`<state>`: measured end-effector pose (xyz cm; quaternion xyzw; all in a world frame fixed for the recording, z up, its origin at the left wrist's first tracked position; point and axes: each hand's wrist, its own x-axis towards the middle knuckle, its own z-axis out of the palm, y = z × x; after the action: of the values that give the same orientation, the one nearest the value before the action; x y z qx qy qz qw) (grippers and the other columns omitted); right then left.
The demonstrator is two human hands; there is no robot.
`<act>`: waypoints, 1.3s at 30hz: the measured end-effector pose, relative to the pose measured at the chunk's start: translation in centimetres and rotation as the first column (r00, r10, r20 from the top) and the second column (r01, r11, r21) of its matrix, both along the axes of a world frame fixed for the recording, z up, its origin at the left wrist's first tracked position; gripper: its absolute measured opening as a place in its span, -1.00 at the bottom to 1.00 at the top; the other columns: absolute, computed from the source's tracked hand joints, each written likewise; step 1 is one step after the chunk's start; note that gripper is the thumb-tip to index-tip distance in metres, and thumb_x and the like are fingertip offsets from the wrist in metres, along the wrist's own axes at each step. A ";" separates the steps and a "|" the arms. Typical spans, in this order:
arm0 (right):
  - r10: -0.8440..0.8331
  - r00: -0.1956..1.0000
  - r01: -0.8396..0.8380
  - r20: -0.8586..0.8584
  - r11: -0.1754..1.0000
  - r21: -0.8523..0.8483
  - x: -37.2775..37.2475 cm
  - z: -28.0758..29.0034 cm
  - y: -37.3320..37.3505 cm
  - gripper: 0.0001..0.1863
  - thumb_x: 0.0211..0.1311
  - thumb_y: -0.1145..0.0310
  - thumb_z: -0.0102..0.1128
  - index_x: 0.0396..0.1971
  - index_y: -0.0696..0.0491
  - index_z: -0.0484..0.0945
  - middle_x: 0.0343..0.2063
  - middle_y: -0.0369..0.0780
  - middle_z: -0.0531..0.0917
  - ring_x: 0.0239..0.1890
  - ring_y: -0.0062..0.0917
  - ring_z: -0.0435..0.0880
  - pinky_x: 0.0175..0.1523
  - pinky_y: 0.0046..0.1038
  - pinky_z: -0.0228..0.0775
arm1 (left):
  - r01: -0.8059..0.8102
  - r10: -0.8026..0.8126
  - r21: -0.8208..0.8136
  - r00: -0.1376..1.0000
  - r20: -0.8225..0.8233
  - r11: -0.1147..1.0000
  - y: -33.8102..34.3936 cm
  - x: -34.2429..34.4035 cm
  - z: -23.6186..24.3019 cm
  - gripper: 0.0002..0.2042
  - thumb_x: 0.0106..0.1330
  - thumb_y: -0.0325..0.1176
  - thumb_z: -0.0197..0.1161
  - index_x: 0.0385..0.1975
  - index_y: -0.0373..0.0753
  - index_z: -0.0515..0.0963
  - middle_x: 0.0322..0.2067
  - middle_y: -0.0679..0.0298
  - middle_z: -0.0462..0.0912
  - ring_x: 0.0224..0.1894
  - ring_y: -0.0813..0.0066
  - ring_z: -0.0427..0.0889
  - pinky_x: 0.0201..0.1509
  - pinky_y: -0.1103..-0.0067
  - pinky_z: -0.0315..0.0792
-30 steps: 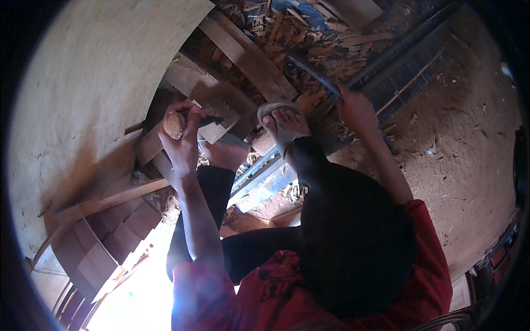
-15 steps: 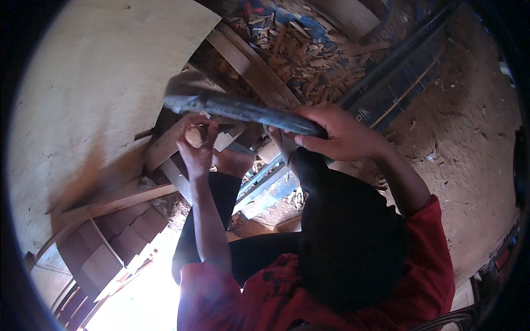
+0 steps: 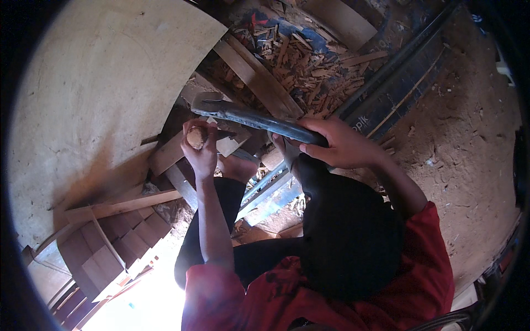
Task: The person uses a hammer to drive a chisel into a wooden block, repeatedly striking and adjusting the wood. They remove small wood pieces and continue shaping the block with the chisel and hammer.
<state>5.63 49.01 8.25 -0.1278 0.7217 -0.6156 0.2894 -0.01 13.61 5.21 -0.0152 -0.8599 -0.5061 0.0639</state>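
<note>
My left hand (image 3: 202, 159) is closed around a wooden-handled chisel (image 3: 196, 138), whose round butt points up. Its lower part is hidden behind my fingers. In my right hand (image 3: 346, 144) is the end of a hammer's dark handle, fingers wrapped round it. The hammer (image 3: 259, 119) lies slantwise across the view, its head just above my left hand and apart from the chisel butt. Below my left hand sits a piece of wood (image 3: 229, 144), partly covered by the hand and hammer.
Wood chips (image 3: 314, 71) are heaped beyond a plank (image 3: 259, 77). A large pale board (image 3: 105, 83) stands at the left. Brown wooden blocks (image 3: 110, 240) lie at lower left. A dark metal bar (image 3: 397, 60) runs along the sandy floor (image 3: 464, 149). My bent legs frame the work.
The hammer head has moved a little to the right and shows less blur. Both hands keep their grips, and the whole view has shifted slightly.
</note>
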 end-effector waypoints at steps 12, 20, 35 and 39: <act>-0.220 0.972 0.211 0.085 0.971 0.109 3.8 -3.3 1.4 -0.60 0.40 0.32 0.24 0.14 0.20 0.57 -0.33 -0.08 0.68 -0.31 -0.47 0.64 -0.09 -0.32 0.53 | 0.071 -0.070 -0.043 0.997 0.017 0.997 0.5 -0.2 -2.9 -0.85 0.27 -0.46 0.49 -0.29 -0.30 0.62 -0.29 0.20 0.64 -0.26 0.42 0.66 -0.13 0.48 0.53; -0.285 0.957 0.273 0.057 0.949 0.157 5.7 -5.0 0.9 -0.61 0.38 0.32 0.30 0.10 0.20 0.58 -0.28 0.00 0.72 -0.24 -0.34 0.73 -0.06 -0.26 0.54 | 0.154 -0.144 -0.286 0.988 0.056 0.946 0.7 -0.5 -3.4 -0.79 0.17 -0.38 0.59 -0.27 -0.22 0.69 -0.21 0.11 0.73 -0.10 0.24 0.71 0.03 0.35 0.55; -0.440 0.898 0.370 0.004 0.759 0.536 8.5 -16.3 2.9 -0.46 0.25 0.29 0.37 0.23 0.08 0.59 -0.05 0.11 0.74 0.06 0.03 0.72 0.18 -0.02 0.56 | -0.116 0.124 0.316 0.992 -0.005 0.941 2.7 0.3 5.0 -0.86 0.50 -0.51 0.18 -0.38 -0.34 0.52 -0.43 0.14 0.65 -0.30 0.32 0.66 -0.02 0.37 0.58; -0.487 0.873 0.419 0.043 0.791 0.445 9.1 -19.7 1.3 -0.45 0.25 0.23 0.36 0.23 0.07 0.60 -0.03 0.10 0.75 0.07 0.01 0.73 0.18 -0.02 0.55 | -0.165 0.142 0.435 0.986 0.086 0.885 1.7 -0.2 7.5 -0.77 0.45 -0.46 0.26 -0.48 -0.24 0.42 -0.55 0.30 0.41 -0.55 0.48 0.42 -0.37 0.45 0.43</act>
<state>14.72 50.29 -11.46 0.1632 0.8219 -0.5042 0.2090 -0.25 15.36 12.75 0.0807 -0.7231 -0.6809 0.0833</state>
